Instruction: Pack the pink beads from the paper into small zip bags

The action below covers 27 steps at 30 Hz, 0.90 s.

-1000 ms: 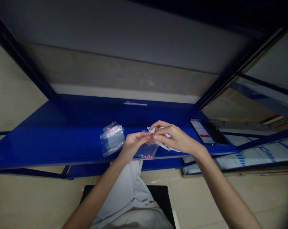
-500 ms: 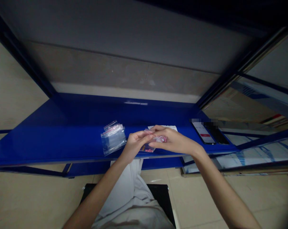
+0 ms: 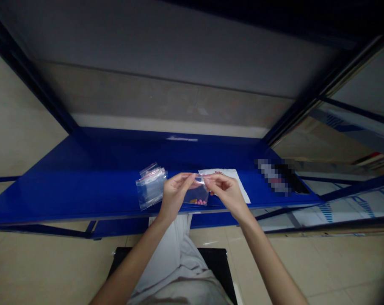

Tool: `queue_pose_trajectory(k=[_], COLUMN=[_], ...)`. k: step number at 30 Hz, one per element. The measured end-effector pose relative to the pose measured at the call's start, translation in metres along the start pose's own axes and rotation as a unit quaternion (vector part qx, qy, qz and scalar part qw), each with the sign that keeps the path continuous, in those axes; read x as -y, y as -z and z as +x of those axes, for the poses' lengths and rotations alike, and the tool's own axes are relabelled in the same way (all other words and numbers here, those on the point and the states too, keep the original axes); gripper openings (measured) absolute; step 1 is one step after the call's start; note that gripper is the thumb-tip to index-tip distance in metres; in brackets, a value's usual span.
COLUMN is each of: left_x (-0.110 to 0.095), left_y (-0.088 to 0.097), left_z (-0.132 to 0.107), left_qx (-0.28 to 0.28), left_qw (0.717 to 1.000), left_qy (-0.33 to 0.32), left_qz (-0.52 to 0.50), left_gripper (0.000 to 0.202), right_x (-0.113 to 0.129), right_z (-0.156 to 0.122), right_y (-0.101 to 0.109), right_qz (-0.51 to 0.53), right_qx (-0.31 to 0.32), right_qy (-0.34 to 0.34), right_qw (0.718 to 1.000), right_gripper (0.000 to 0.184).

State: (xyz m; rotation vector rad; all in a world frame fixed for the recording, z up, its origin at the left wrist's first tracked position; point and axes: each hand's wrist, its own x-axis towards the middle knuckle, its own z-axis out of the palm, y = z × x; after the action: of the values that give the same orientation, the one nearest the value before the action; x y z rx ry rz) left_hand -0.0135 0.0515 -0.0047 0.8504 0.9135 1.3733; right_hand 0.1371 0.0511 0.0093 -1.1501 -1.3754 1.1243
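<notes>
My left hand and my right hand both pinch the top edge of a small clear zip bag held just above the blue shelf. Small pink pieces lie at the bottom of the bag. The fingertips of the two hands almost meet over the bag's seal. A pile of empty clear zip bags lies on the shelf just left of my left hand. A white sheet of paper lies behind my right hand.
A blurred-out phone and a dark device lie on the shelf at the right. Dark blue frame posts rise at both ends of the shelf. A black stool and my light trousers are below, on a tiled floor.
My right hand has drawn back toward the left hand and off the white paper, now pinching the bag's top edge. The bag hangs upright between both hands.
</notes>
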Motion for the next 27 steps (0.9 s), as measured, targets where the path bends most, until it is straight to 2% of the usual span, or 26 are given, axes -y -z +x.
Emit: queue_pose_trajectory(k=[5,9,14,19,23,27], left_x=[0.003,0.005,0.004,0.005,0.006,0.005], left_y=[-0.002,-0.003,0.002,0.006,0.010,0.014], left_z=[-0.001,-0.002,-0.002,0.010,0.018,0.015], left_qx=[-0.015,0.011,0.081,0.072,0.090,0.102], left_qw=[0.997,0.994,0.972,0.975,0.975,0.965], left_qy=[-0.032,-0.053,-0.110,-0.097,-0.091,-0.111], left_qz=[0.063,0.095,0.193,0.189,0.183,0.213], left_gripper=[0.019,0.019,0.023,0.027,0.023,0.022], right_x=[-0.006,-0.008,-0.014,-0.019,-0.023,-0.025], right_z=[-0.005,-0.006,-0.004,0.004,0.010,0.012], right_y=[-0.010,-0.013,-0.009,-0.011,-0.015,-0.018], right_qz=[0.013,-0.001,-0.042,-0.003,0.027,0.006], right_qx=[-0.046,-0.062,-0.047,-0.012,-0.025,-0.027], right_qy=[0.014,0.024,0.036,0.009,-0.001,0.016], right_qw=[0.999,0.998,0.997,1.000,0.999,0.999], right_gripper=[0.018,0.020,0.023,0.025,0.027,0.028])
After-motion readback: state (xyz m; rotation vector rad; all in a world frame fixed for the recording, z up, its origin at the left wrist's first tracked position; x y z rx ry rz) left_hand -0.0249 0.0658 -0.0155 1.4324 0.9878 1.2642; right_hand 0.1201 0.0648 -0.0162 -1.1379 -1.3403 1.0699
